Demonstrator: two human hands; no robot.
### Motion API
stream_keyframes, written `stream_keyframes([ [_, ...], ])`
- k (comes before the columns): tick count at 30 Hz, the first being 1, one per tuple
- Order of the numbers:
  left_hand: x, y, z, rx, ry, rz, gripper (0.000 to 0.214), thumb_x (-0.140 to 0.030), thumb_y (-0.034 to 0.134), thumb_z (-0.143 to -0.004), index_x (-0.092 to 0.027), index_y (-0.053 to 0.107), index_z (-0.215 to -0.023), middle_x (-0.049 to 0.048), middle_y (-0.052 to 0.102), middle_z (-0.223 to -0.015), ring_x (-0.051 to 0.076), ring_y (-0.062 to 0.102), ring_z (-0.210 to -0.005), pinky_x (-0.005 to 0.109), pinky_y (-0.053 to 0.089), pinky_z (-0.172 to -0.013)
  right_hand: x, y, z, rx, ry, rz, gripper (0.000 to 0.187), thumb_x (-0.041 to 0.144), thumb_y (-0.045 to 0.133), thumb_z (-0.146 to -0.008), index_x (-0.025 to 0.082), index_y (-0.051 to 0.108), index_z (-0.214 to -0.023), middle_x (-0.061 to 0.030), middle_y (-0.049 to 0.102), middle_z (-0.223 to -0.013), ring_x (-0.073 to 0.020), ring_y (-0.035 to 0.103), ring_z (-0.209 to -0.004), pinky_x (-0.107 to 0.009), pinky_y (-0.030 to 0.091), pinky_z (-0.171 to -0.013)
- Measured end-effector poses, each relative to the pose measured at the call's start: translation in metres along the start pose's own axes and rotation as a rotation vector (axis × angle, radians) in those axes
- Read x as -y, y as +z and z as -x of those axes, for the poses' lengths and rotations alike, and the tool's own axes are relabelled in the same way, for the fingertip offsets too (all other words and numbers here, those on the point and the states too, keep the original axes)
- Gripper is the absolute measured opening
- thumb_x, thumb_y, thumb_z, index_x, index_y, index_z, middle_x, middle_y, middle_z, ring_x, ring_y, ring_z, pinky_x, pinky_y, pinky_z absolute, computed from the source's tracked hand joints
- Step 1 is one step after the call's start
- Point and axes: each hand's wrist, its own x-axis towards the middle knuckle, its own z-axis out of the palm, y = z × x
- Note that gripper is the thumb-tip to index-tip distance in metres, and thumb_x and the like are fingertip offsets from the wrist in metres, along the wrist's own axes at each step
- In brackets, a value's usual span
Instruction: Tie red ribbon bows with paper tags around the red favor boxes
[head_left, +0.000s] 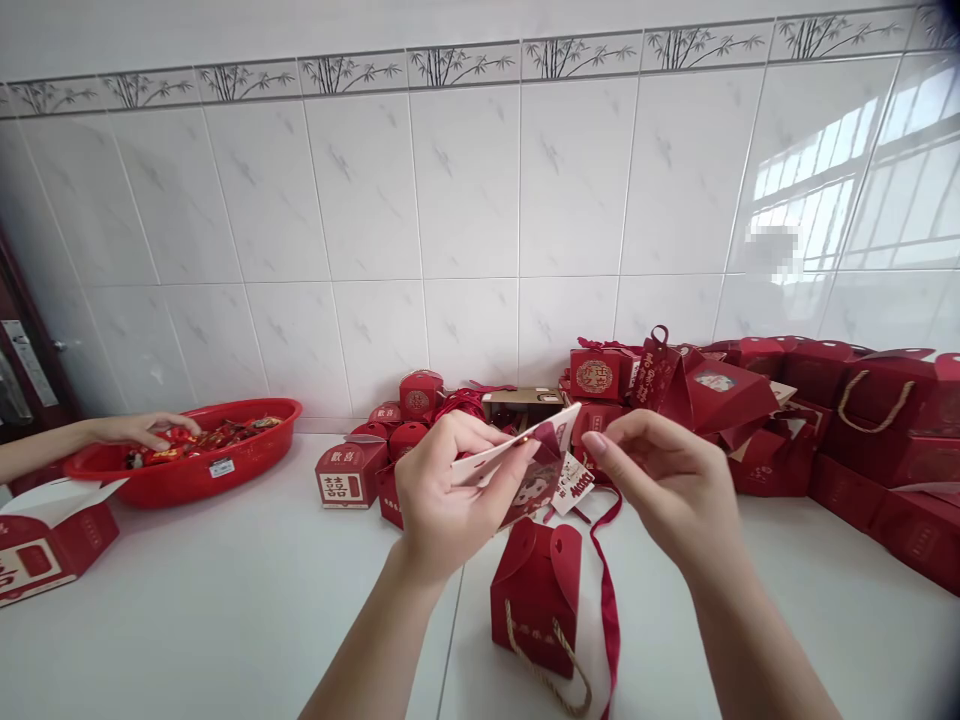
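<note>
Above the red gift box (536,590), the left hand (446,495) pinches a folded red-and-white card (517,455), lifted probably so both hands reach it. The right hand (667,490) curls at its edge; I cannot tell whether it grips.

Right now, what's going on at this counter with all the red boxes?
A person holds a flat red-and-white card piece in the left hand above the counter. The right hand is pinched at its edge by a small tag, its grip unclear. A closed red gift box with a rope handle stands below, a dark red ribbon beside it. At far left another person's hand reaches into a red basin of sweets. More red boxes line the tiled wall.
</note>
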Motion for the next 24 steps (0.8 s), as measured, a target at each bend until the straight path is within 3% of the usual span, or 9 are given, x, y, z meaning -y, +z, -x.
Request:
stream_keyframes([
  [3, 0.001, 0.004, 0.001, -0.043, -0.026, -0.037, 0.028, -0.006, 0.075, -0.071, -0.018, 0.049, -0.071, -0.0023, 0.063, -0.069, 0.010, 0.063, -0.062, 0.020, 0.053, -0.054, 0.003, 0.013, 0.003, 0.119, 0.201, 0.025, 0.027, 0.044, 0.066, -0.082, 0.018, 0.066, -0.080, -0.0040, 0.064, -0.070, -0.0143, 0.057, -0.061, -0.024, 0.044, -0.052],
  [6, 0.001, 0.007, 0.002, -0.053, 0.015, -0.085, 0.029, -0.007, 0.075, -0.069, -0.018, 0.049, -0.071, -0.0020, 0.063, -0.071, 0.010, 0.064, -0.062, 0.020, 0.052, -0.054, 0.004, 0.024, 0.004, 0.159, 0.357, -0.031, 0.036, 0.052, 0.066, -0.079, 0.016, 0.064, -0.076, -0.0061, 0.065, -0.072, -0.0161, 0.060, -0.062, -0.024, 0.045, -0.050],
  [12, 0.002, 0.008, 0.004, -0.080, 0.060, -0.098, 0.030, -0.004, 0.074, -0.069, -0.018, 0.048, -0.072, -0.0020, 0.063, -0.072, 0.010, 0.064, -0.063, 0.019, 0.052, -0.054, 0.001, 0.033, 0.002, 0.053, 0.559, -0.605, 0.037, 0.049, 0.072, -0.075, 0.018, 0.052, -0.073, -0.0034, 0.063, -0.074, -0.0147, 0.061, -0.069, -0.027, 0.052, -0.065],
  [15, 0.003, 0.009, 0.006, -0.066, 0.067, -0.070, 0.029, -0.003, 0.074, -0.069, -0.018, 0.049, -0.074, -0.0017, 0.063, -0.074, 0.010, 0.064, -0.064, 0.019, 0.053, -0.054, 0.000, 0.032, 0.002, -0.022, 0.545, -0.780, 0.037, 0.035, 0.078, -0.072, 0.019, 0.045, -0.072, 0.0010, 0.058, -0.074, -0.0099, 0.056, -0.064, -0.021, 0.048, -0.059],
  [19, 0.005, 0.009, 0.008, 0.009, 0.074, -0.026, 0.029, -0.002, 0.073, -0.069, -0.017, 0.049, -0.076, 0.0006, 0.065, -0.076, 0.011, 0.065, -0.064, 0.018, 0.052, -0.052, 0.001, 0.026, 0.002, -0.005, 0.389, -0.914, 0.023, 0.021, 0.074, -0.075, 0.024, 0.054, -0.085, 0.0033, 0.056, -0.078, -0.0085, 0.053, -0.065, -0.019, 0.045, -0.058],
  [24, 0.005, 0.007, 0.007, 0.098, 0.158, -0.057, 0.028, -0.006, 0.074, -0.070, -0.017, 0.049, -0.078, 0.0014, 0.065, -0.073, 0.013, 0.066, -0.064, 0.021, 0.052, -0.052, 0.003, 0.016, 0.006, 0.034, 0.137, -0.785, 0.011, 0.018, 0.068, -0.082, 0.029, 0.068, -0.084, 0.0008, 0.058, -0.088, -0.0114, 0.058, -0.080, -0.023, 0.049, -0.069],
])
